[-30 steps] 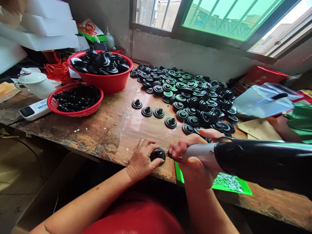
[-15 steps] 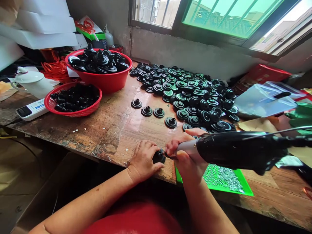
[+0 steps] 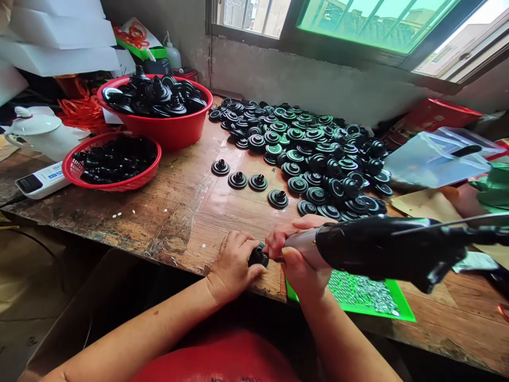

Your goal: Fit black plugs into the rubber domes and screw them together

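Note:
Near the table's front edge, my left hand (image 3: 235,260) grips a round black stepped disc part (image 3: 258,256) and steadies it on the wood. My right hand (image 3: 300,252) is wrapped round the grey front of an electric screwdriver (image 3: 374,246), whose back end is black. Its tip points left and meets the disc part, though my fingers partly hide the contact. Below my right wrist lies a bright green tray (image 3: 403,305) holding many small silvery screws. Several similar black discs with upright stems, such as this one (image 3: 278,199), stand just beyond my hands.
A big heap of black discs (image 3: 310,154) covers the table's back. To the left stand a red basin (image 3: 167,127) and a smaller red basket (image 3: 115,183), both filled with black parts. A white lidded mug (image 3: 43,132) is beside them. A clear plastic bin (image 3: 433,159) sits at right.
The view has shifted slightly. Both hands keep their places on the disc part, and the screwdriver's black rear end sits a little lower in view.

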Tool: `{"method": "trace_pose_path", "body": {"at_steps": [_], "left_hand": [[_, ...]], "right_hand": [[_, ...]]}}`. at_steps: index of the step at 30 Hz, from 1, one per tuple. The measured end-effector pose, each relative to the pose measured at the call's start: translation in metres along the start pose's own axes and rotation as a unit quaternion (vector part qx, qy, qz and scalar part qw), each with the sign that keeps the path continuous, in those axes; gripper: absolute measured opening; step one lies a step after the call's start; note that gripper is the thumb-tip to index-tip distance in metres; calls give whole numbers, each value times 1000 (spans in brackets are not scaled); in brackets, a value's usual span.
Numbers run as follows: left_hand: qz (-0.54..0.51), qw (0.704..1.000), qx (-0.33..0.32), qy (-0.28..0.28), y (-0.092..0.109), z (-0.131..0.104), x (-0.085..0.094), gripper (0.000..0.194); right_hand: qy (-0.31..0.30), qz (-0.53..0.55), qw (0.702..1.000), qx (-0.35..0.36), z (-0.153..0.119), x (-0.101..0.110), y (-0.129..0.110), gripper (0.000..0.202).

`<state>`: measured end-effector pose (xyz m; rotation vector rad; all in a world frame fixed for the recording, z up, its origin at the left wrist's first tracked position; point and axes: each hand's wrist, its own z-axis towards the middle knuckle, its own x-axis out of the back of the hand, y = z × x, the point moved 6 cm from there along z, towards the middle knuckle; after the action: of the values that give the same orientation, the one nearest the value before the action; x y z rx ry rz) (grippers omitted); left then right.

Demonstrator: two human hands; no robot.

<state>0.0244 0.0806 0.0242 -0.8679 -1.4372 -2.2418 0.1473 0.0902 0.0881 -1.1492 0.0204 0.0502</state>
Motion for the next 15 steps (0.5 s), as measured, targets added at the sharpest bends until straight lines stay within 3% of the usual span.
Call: {"method": "trace_pose_path", "body": {"at_steps": [7,11,15], "left_hand": [[-1,1000,-1,-8,1,-1,0,34],[27,999,-12,-13,3,-1,-2,37],[46,998,1,-33,-4,-14,17,56]], "right_hand": [[-5,73,995,67,4,-9,-14,29],[-5,64,996,67,9,-13,-16,43],[15,132,990,42,8,-9,-32,44]]}}
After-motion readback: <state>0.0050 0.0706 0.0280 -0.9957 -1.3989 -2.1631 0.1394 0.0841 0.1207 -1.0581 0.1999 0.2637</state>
